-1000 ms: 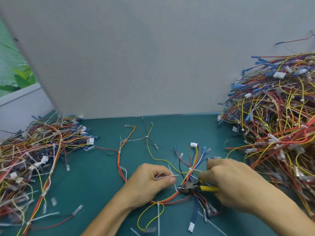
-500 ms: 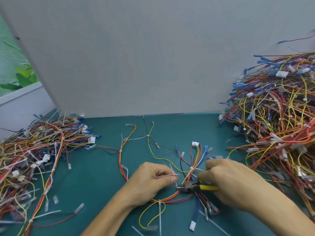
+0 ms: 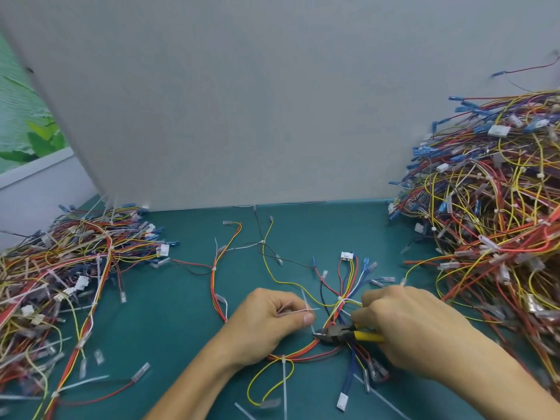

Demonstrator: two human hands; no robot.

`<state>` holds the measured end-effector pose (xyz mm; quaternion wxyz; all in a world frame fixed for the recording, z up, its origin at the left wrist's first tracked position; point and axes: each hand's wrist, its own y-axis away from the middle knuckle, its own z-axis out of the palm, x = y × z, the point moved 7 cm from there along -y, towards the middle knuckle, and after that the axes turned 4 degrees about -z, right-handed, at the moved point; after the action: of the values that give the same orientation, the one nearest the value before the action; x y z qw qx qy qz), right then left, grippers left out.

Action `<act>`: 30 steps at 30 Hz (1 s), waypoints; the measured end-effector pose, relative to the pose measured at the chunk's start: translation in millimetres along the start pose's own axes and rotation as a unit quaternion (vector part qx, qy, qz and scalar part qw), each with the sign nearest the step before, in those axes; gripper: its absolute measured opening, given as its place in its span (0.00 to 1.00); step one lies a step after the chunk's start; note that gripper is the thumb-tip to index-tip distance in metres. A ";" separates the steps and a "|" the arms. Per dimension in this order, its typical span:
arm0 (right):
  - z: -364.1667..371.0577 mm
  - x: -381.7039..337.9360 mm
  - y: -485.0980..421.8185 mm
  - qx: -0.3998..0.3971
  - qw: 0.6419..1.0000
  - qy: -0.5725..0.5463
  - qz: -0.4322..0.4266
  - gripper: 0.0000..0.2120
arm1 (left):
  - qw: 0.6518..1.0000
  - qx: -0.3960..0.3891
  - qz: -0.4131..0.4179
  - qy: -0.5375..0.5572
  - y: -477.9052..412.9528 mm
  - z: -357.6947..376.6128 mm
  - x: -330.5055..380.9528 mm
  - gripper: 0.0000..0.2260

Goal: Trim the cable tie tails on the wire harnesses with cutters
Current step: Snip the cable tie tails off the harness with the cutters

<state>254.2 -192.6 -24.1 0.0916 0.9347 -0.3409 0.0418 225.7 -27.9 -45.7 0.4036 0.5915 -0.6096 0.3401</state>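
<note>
Head view: cutters are being gripped by right hand, tails by left hand; wires could be cut by slipping blades.

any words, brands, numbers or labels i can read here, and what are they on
None can be read.
The cutters in the right hand show no legible brand; the white connector and the grey panel look blank; anything on the wire piles is too small to tell.
</note>
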 end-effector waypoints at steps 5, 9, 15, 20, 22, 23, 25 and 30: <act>-3.1 -0.4 0.7 -0.015 1.000 0.002 0.015 0.07 | 0.999 0.003 -0.015 0.047 0.5 -2.5 -3.4 0.07; -13.9 12.2 4.0 0.018 0.999 -0.026 0.041 0.02 | 0.962 0.026 -0.056 0.264 0.2 -13.4 -9.9 0.08; -20.7 11.2 5.8 0.044 0.996 -0.078 0.019 0.01 | 0.859 -0.008 -0.082 0.504 5.2 -16.4 -13.3 0.06; -20.5 7.7 5.9 0.048 0.994 -0.095 0.008 0.04 | 0.919 0.013 -0.105 0.379 8.9 -20.0 -11.3 0.10; -20.3 8.1 5.6 0.049 0.994 -0.101 0.009 0.05 | 0.943 0.012 -0.096 0.319 9.4 -23.2 -8.9 0.12; -20.1 8.6 5.6 0.050 0.993 -0.102 0.009 0.05 | 0.950 0.006 -0.091 0.298 10.3 -24.6 -7.5 0.13; -20.5 9.4 6.2 0.053 0.993 -0.109 0.009 0.04 | 0.957 -0.010 -0.085 0.275 12.0 -27.8 -4.6 0.15; -22.1 11.4 7.7 0.050 0.992 -0.112 0.009 0.09 | 0.981 -0.074 -0.066 0.165 20.3 -32.8 3.9 0.10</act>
<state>257.7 -201.1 0.2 0.0058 0.9338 -0.3550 -0.0454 208.4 1.0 -26.4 0.5634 0.5345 -0.5174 0.3593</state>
